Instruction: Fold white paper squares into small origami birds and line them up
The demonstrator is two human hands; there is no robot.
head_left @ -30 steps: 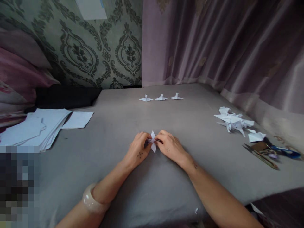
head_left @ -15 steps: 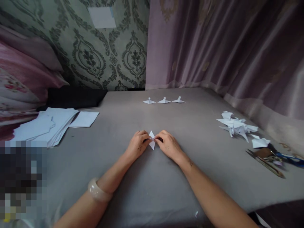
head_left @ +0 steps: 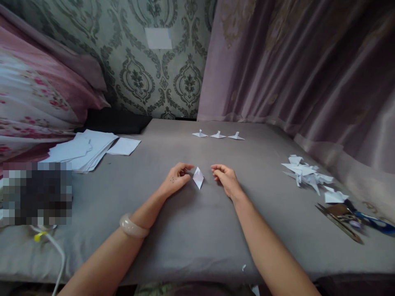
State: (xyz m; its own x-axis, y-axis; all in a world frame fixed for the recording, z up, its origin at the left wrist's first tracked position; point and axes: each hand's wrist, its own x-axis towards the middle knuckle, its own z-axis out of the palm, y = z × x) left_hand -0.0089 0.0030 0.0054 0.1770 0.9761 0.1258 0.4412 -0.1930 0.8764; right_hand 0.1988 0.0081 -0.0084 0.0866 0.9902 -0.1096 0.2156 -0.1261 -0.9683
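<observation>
A small folded white paper diamond [head_left: 198,178] lies on the grey cloth between my two hands. Close to its left edge is my left hand [head_left: 179,176], thumb and fingers apart with nothing in them; a pale bangle [head_left: 133,226] circles that wrist. My right hand [head_left: 226,177] rests a short gap away on the other side, fingers bent and thumb loose, holding nothing. Farther back, three folded paper cranes [head_left: 218,135] stand in a row.
A stack of white paper sheets [head_left: 83,150] lies at the left, near a pixelated dark area and a white cable [head_left: 63,257]. On the right are a heap of folded paper pieces [head_left: 308,170], scissors [head_left: 339,224] and a blue-handled tool [head_left: 375,222]. A paper scrap [head_left: 243,267] sits near the front edge.
Both hands have let go of the folded paper and drawn apart from it, the right one farther. The paper now lies free on the cloth. The camera view has shifted slightly.
</observation>
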